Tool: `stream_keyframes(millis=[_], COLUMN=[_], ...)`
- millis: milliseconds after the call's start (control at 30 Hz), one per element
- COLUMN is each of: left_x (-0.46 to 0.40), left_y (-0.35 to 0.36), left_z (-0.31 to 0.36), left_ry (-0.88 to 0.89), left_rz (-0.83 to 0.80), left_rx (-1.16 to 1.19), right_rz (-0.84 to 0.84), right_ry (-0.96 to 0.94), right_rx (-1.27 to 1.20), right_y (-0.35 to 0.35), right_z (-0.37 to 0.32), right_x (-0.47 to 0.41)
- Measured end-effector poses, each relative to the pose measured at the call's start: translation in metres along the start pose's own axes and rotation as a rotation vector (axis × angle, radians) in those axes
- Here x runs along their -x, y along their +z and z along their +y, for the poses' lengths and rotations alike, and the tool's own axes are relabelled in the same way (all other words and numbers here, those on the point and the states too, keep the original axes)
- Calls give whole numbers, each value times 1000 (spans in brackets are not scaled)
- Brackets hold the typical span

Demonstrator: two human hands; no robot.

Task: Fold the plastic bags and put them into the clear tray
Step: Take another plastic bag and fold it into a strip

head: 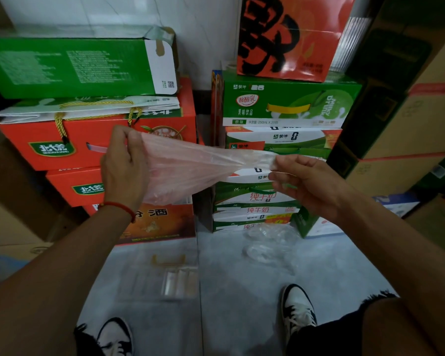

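Stacked drink cartons [280,106] rise behind the grip, close by. Pink plastic bag [190,165] hangs stretched between 2 hands, probably pulled taut to flatten it before a fold. Clear tray [159,276] lies on the floor below the grip, near the feet, within easy drop. Loose clear bags [267,242] wait down to the right. Left hand [125,165] pinches 1 end, fingers curled; right hand [303,181] pinches the gathered other end.
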State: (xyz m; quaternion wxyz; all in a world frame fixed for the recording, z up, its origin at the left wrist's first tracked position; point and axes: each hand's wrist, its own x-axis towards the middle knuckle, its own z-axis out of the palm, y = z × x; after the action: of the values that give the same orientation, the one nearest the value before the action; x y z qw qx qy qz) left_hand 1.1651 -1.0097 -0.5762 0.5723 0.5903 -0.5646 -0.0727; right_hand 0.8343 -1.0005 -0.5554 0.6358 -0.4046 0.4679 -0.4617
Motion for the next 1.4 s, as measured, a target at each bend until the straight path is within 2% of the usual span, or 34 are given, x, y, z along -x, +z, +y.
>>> stream_keyframes(millis=[133,300,400,533,767,1067,1200,1400], left_x=[1,-1,0,0,1,2,4,1], left_y=[-1,-2,0,4,5,6,5,7], left_z=[-2,-5,-3,-5,1,16,19,16], left_ry=[-21,-47,-75,-147,-68,-54,-102,-104], left_rz=[1,-44,-64,-47,-120,-70,-49,-89], left_rx=[-39,-78,-41,43,40,151,151,151], right_rz=[10,43,98,136,292,271,302,344], right_ry=[-68,-202,-280,-377,-405,-311,-335,-297], right_rx=[32,288,330,504,702,521,604,566], right_y=[-6,-7,-5,-2,-6,-4,-5,-4], right_z=[-2,-1,-3,-2,-1,-1,-1,0], right_x=[-1,0,-2,-4,-5,-3,-4,-9])
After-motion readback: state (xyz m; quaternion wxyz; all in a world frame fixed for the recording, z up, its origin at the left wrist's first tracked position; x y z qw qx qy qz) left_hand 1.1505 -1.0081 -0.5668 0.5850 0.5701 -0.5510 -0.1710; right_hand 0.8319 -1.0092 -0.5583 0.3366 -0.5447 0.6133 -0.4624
